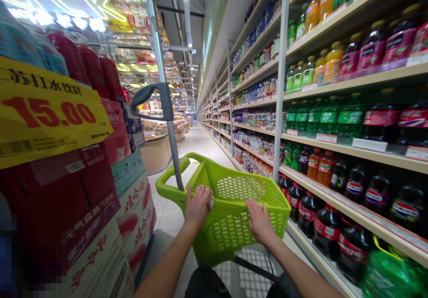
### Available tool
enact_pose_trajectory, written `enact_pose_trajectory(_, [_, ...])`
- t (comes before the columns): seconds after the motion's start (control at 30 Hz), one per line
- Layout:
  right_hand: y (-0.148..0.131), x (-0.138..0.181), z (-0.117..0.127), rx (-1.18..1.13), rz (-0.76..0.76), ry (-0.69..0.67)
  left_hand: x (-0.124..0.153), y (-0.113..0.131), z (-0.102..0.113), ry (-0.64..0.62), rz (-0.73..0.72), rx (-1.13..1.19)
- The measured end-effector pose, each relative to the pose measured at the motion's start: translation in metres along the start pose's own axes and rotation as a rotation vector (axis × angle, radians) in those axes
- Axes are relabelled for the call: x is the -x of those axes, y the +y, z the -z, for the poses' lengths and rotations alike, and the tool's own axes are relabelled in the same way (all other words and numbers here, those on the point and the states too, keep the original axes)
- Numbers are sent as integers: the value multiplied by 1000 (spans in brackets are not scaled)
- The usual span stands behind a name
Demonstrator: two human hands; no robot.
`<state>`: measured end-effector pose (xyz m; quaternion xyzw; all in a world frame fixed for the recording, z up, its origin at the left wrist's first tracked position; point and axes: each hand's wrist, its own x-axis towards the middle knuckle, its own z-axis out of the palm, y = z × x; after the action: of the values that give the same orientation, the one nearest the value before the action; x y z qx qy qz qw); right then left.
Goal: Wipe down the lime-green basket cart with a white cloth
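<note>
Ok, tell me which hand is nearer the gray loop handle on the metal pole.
Left. The left hand is at the rim of the green basket, below and right of the gray loop handle; the right hand is farther right along that rim.

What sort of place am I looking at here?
Most likely a supermarket's drinks aisle: long shelves are lined with bottles, there's a green shopping cart, and a yellow price sign reads 15.00.

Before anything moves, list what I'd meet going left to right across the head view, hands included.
Yellow price sign → grey handle → left hand → right hand → nearest shelf post → green soda in the bottom right corner.
</note>
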<state>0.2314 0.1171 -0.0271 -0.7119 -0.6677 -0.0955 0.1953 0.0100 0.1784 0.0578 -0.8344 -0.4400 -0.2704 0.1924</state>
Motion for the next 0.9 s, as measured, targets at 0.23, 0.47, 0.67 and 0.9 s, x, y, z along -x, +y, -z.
enact_pose_trajectory(0.23, [-2, 1, -2, -8, -11, 36, 0, 22, -11, -7, 15, -16])
enact_pose_trajectory(0.47, [2, 1, -1, -1, 11, 20, 0, 44, -24, -71, -103, 73])
enact_pose_trajectory(0.67, [-3, 2, -1, -10, -20, 36, 2, -10, 9, -10, 25, 3])
enact_pose_trajectory(0.9, [-10, 2, 5, -56, -26, 49, 3, 58, -31, -96, -30, 100])
